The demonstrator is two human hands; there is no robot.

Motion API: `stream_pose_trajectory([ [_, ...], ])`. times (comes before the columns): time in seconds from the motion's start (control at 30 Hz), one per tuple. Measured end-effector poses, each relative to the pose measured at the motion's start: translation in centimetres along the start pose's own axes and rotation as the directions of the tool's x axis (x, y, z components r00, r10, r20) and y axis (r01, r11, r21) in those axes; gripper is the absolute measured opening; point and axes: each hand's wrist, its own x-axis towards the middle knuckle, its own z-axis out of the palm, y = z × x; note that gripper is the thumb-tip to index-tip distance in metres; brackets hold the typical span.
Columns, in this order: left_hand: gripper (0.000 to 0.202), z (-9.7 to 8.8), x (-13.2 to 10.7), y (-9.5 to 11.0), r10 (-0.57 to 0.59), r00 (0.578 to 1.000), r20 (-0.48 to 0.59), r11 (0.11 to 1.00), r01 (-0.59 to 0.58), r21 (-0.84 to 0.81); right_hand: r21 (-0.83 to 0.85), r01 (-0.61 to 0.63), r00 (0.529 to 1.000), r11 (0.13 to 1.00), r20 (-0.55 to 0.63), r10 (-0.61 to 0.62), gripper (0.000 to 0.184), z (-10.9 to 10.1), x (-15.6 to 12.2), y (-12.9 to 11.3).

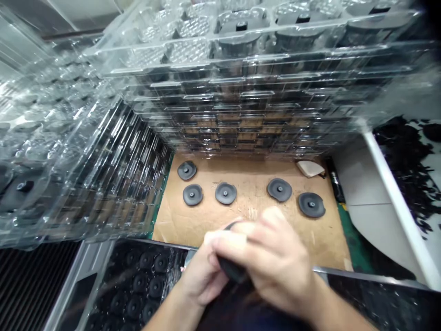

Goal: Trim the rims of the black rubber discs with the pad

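Both hands meet low and close, just over the near edge of the cardboard sheet (206, 223). The left hand (201, 276) and the right hand (275, 262) are pressed together and closed on a dark piece (231, 272), which sits between them. The right hand's fingers fold over its top and the left hand's fingers pinch it from the side. Blur hides its exact shape and which way its long axis runs.

Five grey discs lie flat on the sheet beyond the fingertips, well apart from the hands. The middle disc (225, 192) is straight ahead and nearest. Two discs (192, 194) (186, 170) lie off toward the left hand, and two more (279, 189) (311, 204) lie toward the right. A bin (151, 242) of black discs sits just beside the left wrist, on its outer side. Stacked clear trays (241, 115) rise past the discs.
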Motion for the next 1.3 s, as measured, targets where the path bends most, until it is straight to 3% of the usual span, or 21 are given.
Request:
stream_pose_trajectory([
  [0.07,0.046,-0.7,0.0,0.0,0.009,1.000,0.023,1.000,-0.008,-0.021,0.055,-0.218,0.976,0.974,-0.007,0.219,0.023,-0.2,-0.8,1.4],
  [0.13,0.057,-1.3,-0.2,0.0,0.007,0.998,0.064,0.999,-0.003,-0.051,0.055,-0.463,0.886,0.884,-0.008,0.465,0.020,-0.1,-2.4,3.0],
  [0.2,0.057,-1.8,-0.3,0.1,0.012,0.992,0.123,0.997,-0.003,-0.077,0.059,-0.589,0.807,0.806,0.005,0.590,0.021,0.7,-4.6,4.4],
  [0.23,0.055,-1.9,-0.4,0.2,0.020,0.988,0.150,0.996,-0.007,-0.086,0.062,-0.605,0.796,0.793,0.026,0.605,0.022,1.3,-5.7,4.9],
  [0.4,0.054,-1.9,-0.4,0.3,0.012,0.989,0.146,0.995,0.002,-0.095,0.070,-0.586,0.809,0.808,0.105,0.578,0.022,3.8,-9.3,6.0],
  [0.57,0.060,-1.3,-0.5,0.1,0.006,0.995,0.104,0.998,0.001,-0.068,0.096,-0.605,0.791,0.790,-0.035,0.610,0.021,0.9,-6.1,3.6],
  [0.6,0.058,-1.2,-0.5,-0.1,0.012,0.997,0.080,0.998,-0.007,-0.061,0.113,-0.574,0.810,0.811,-0.066,0.583,0.020,0.2,-4.9,2.5],
  [0.67,0.052,-1.0,-0.4,-0.4,0.032,0.998,0.059,0.998,-0.029,-0.052,0.172,-0.389,0.910,0.905,-0.078,0.407,0.022,-0.6,-2.7,0.4],
  [0.7,0.047,-0.9,-0.4,-0.5,0.044,0.997,0.056,0.998,-0.042,-0.046,0.194,-0.285,0.953,0.939,-0.050,0.300,0.024,-0.7,-1.8,-0.5],
  [0.77,0.043,-0.9,-0.3,-0.7,0.079,0.996,0.047,0.997,-0.078,-0.018,0.229,-0.201,0.978,0.953,0.095,0.183,0.025,-0.4,-0.7,-1.7],
  [0.83,0.044,-1.0,-0.2,-0.8,0.102,0.995,0.015,0.995,-0.103,0.017,0.224,-0.240,0.954,0.944,0.233,0.188,0.023,0.3,-0.2,-2.1],
  [0.87,0.046,-1.0,-0.2,-0.8,0.108,0.994,-0.001,0.994,-0.107,0.031,0.196,-0.263,0.947,0.945,0.241,0.214,0.023,0.6,-0.1,-2.0],
  [1.0,0.043,-0.7,-0.3,-0.6,0.076,0.997,0.004,0.996,-0.076,0.039,0.158,-0.208,0.978,0.965,0.018,0.208,0.026,1.0,0.0,-1.8],
  [1.07,0.048,-0.5,-0.5,-0.3,0.061,0.998,0.005,0.998,-0.061,0.026,0.270,-0.250,0.965,0.930,0.141,0.219,0.024,0.1,-0.1,-1.8],
  [1.17,0.055,-0.5,-0.6,0.2,0.035,0.998,0.047,0.999,-0.034,-0.022,0.290,-0.417,0.877,0.861,0.378,0.297,0.024,-2.1,-0.8,-1.8],
  [1.23,0.057,-0.6,-0.4,0.3,0.020,0.994,0.103,0.999,-0.017,-0.032,0.201,-0.460,0.850,0.865,0.381,0.364,0.022,-3.2,-1.3,-1.7],
  [1.3,0.059,-0.7,-0.2,0.2,0.002,0.991,0.132,1.000,0.001,-0.023,0.083,-0.435,0.864,0.897,0.318,0.390,0.021,-3.5,-1.7,-1.7],
])
